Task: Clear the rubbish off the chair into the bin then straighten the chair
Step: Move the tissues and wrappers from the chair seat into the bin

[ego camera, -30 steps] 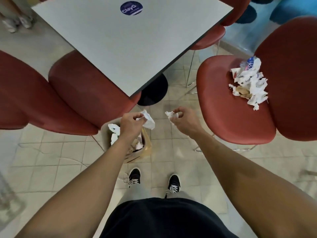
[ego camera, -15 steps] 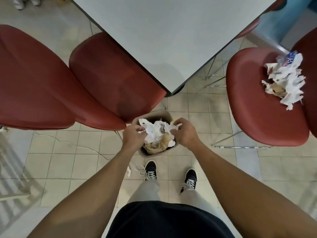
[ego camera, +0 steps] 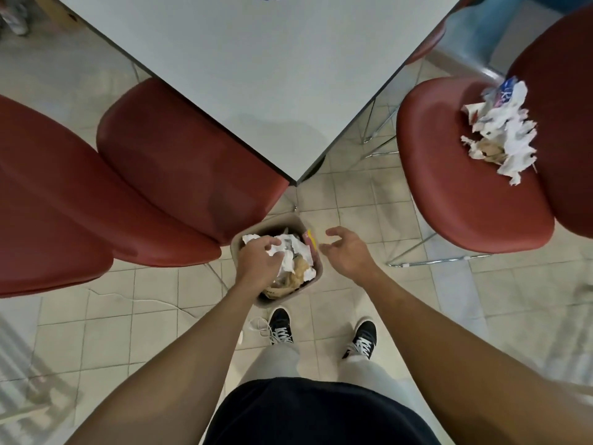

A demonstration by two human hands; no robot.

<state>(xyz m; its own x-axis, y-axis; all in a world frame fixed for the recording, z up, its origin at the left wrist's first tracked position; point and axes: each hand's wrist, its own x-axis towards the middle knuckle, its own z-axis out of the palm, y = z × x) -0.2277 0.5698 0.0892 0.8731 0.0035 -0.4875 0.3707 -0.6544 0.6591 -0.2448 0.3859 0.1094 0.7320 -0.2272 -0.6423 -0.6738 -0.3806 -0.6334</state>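
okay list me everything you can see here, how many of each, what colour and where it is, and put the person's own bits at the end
Grey square table top: one, top centre, blue sticker at its far edge.
Red moulded chairs: two on the left, one on the right; parts of more behind.
Pile of crumpled white paper rubbish: one, on the right chair's seat, with a blue-printed wrapper.
Small beige plastic bin: one, on the floor below the table corner, filled with white and brown paper.
Beige tiled floor: throughout.
White cord: one, lying on the floor at left.
Black-and-white shoes: two, bottom centre.
Left hand: over the bin, on the paper.
Right hand: empty, fingers loose, just right of the bin.
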